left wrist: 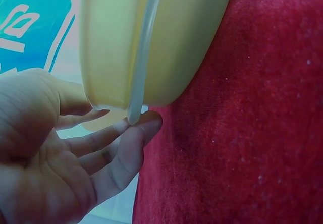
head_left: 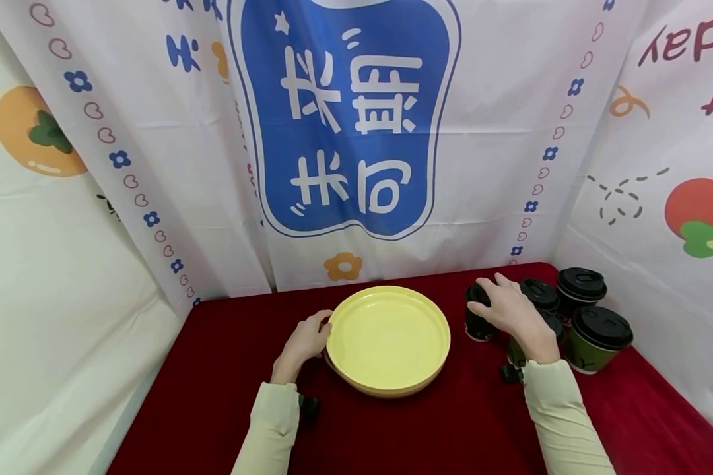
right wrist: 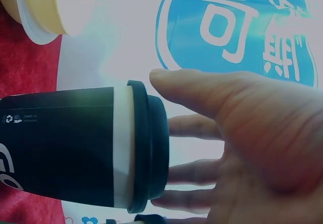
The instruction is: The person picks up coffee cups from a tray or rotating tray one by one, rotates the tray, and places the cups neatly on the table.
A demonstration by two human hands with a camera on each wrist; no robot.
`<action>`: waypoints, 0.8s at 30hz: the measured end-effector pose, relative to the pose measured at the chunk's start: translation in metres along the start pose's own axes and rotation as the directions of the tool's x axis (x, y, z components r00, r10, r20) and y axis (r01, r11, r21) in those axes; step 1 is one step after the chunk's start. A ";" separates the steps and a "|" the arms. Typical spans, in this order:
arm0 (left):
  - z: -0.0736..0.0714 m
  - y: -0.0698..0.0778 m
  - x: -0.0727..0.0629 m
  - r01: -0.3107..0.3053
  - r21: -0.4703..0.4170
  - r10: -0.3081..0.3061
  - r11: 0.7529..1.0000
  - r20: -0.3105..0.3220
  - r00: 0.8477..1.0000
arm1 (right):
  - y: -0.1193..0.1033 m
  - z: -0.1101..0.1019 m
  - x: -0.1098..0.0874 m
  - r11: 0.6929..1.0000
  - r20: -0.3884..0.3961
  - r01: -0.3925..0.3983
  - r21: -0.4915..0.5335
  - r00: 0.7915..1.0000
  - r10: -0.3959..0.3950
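Observation:
A round yellow dish (head_left: 389, 336) with a raised rim lies on the red cloth in the head view. My left hand (head_left: 304, 340) is at its left edge, thumb and fingers on the rim; the left wrist view shows the fingertips (left wrist: 133, 133) curled at the dish's lip (left wrist: 144, 52). To the right, my right hand (head_left: 511, 313) reaches over a black paper cup (head_left: 478, 324) with a black lid (right wrist: 149, 148). In the right wrist view this hand's thumb (right wrist: 176, 85) is spread from its fingers, just off the lid's edge, with the fingers behind the lid.
Beside and behind my right hand stand several lidded cups, among them a green one (head_left: 594, 346) and a dark one (head_left: 579, 290). A printed white curtain (head_left: 487, 165) hangs behind the red cloth (head_left: 243, 356), with white fabric at both sides.

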State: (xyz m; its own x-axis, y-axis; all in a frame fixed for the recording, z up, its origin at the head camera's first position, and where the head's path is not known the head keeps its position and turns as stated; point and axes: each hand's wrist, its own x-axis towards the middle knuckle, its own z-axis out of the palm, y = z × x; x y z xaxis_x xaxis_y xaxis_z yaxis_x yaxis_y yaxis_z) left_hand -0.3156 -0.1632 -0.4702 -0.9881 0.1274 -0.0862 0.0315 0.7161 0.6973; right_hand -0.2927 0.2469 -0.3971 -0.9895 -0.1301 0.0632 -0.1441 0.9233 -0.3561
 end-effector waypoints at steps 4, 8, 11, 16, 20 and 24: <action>0.000 0.000 0.001 0.015 -0.002 -0.015 1.000 -0.003 1.000 | 0.000 -0.001 0.001 1.000 -0.024 0.021 0.001 0.999 -0.021; 0.000 -0.001 0.002 0.004 -0.012 -0.004 1.000 0.000 1.000 | -0.002 -0.002 0.002 0.999 -0.043 0.040 0.012 0.998 -0.039; -0.001 -0.002 0.003 0.000 -0.011 0.000 1.000 0.002 1.000 | -0.004 -0.003 0.004 0.998 -0.047 0.055 0.017 0.997 -0.054; -0.003 -0.002 0.005 -0.006 -0.007 0.006 1.000 -0.009 1.000 | -0.005 -0.003 0.007 0.997 -0.071 0.080 0.020 0.994 -0.079; -0.005 -0.001 0.007 -0.016 0.010 0.016 1.000 -0.008 1.000 | -0.004 -0.002 0.008 0.996 -0.073 0.082 0.024 0.994 -0.080; -0.009 0.003 0.007 -0.044 0.038 0.045 0.998 -0.042 0.998 | -0.003 -0.002 0.009 0.996 -0.080 0.086 0.025 0.993 -0.084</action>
State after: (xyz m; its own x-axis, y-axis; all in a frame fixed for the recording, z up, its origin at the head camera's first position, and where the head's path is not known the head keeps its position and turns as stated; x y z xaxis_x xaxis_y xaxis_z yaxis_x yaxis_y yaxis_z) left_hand -0.3235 -0.1668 -0.4621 -0.9912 0.1305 -0.0242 0.0804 0.7354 0.6728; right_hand -0.3008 0.2433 -0.3934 -0.9699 -0.1776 0.1667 -0.2288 0.8993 -0.3728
